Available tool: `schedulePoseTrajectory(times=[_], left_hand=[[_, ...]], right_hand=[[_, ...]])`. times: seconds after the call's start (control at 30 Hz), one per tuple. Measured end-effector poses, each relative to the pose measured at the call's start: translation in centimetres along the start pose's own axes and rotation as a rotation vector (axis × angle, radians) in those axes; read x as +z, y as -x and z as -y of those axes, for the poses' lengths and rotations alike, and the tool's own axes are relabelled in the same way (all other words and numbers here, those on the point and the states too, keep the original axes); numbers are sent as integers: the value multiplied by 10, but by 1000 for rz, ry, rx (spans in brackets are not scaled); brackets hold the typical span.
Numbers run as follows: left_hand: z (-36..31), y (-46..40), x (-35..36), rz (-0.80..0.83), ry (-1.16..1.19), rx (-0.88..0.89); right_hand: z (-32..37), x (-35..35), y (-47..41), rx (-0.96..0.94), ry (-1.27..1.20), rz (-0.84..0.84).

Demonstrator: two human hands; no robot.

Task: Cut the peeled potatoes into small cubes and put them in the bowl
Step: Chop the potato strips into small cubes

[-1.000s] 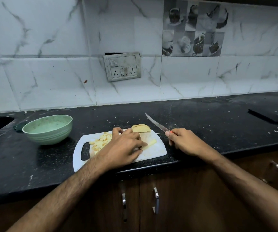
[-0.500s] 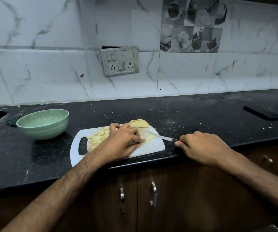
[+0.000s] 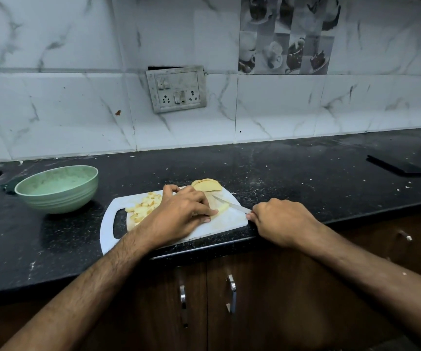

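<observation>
We stand in a home kitchen: a speckled black stone desk (image 3: 293,168) backed by white marble-patterned wall tiles (image 3: 293,110), a grimy switch-and-socket plate (image 3: 176,89), a coffee-cup picture tile (image 3: 289,34), brown wooden cupboard doors with metal handles (image 3: 232,293) below.

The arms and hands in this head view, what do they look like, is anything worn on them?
Both forearms are bare right to the bottom of the frame: no sleeves show. The left hand and right hand wear no gloves, and no watch, bracelet or ring is visible. Dark hair shows along the left forearm. A few pale specks sit on the right forearm.
</observation>
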State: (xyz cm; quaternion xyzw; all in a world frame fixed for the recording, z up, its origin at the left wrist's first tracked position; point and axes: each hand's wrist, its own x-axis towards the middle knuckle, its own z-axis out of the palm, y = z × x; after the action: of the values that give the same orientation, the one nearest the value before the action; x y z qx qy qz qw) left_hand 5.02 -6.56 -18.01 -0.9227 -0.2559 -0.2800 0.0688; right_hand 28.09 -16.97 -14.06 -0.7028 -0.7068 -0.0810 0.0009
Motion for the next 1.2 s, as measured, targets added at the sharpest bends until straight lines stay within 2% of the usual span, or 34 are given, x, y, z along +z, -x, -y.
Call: schedulePoseTrajectory(times=[0.47,0.7,0.83,1.2], left_hand=[[4,0,4,52,53,-37],[2,0,2,63,66,-65],[0,0,1,58,81,-79],[2,-1,1,37,93,-52]], right_hand=[[-16,-12,22,21,-55,58],[7,0,8,-6,-14,-35],[-2,-12,8,29,-76,-26],[7,-2,20,14,-37,-10]])
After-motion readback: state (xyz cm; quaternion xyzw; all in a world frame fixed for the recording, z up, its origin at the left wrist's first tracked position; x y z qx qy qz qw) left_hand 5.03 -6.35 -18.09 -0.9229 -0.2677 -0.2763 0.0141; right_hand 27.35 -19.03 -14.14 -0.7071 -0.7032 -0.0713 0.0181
